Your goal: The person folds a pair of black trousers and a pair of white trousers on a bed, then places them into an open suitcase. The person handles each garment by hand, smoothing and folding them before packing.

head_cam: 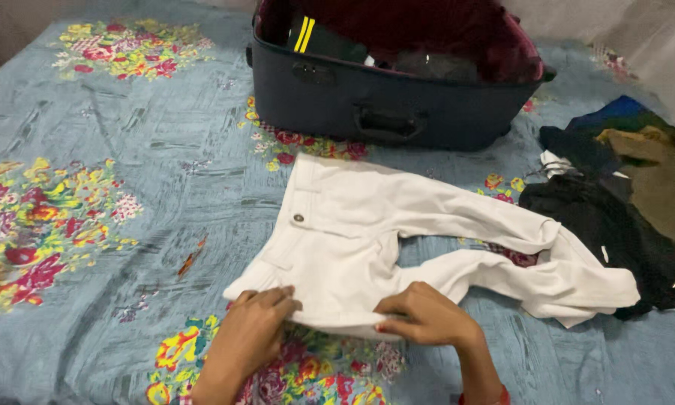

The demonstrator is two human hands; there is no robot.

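Head view: a bed with a blue floral sheet (pixel 127 150).
Trousers (pixel 367 232): white, spread flat mid-bed, legs trailing right.
Left hand (pixel 255 326): fingers curled, pinching the near edge of the trousers.
Right hand (pixel 424 315): likewise pinching that edge.
Suitcase (pixel 382 105): open, beyond the trousers.
Dark clothes (pixel 622 195): heaped at right.

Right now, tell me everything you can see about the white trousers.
The white trousers lie flat on the floral bedsheet, waistband to the left with one dark button, legs spread rightward and crumpled at the ends. They look like plain woven cloth. The left hand and right hand press on the near edge. A dark suitcase sits behind, and a clothes pile lies at the leg ends.
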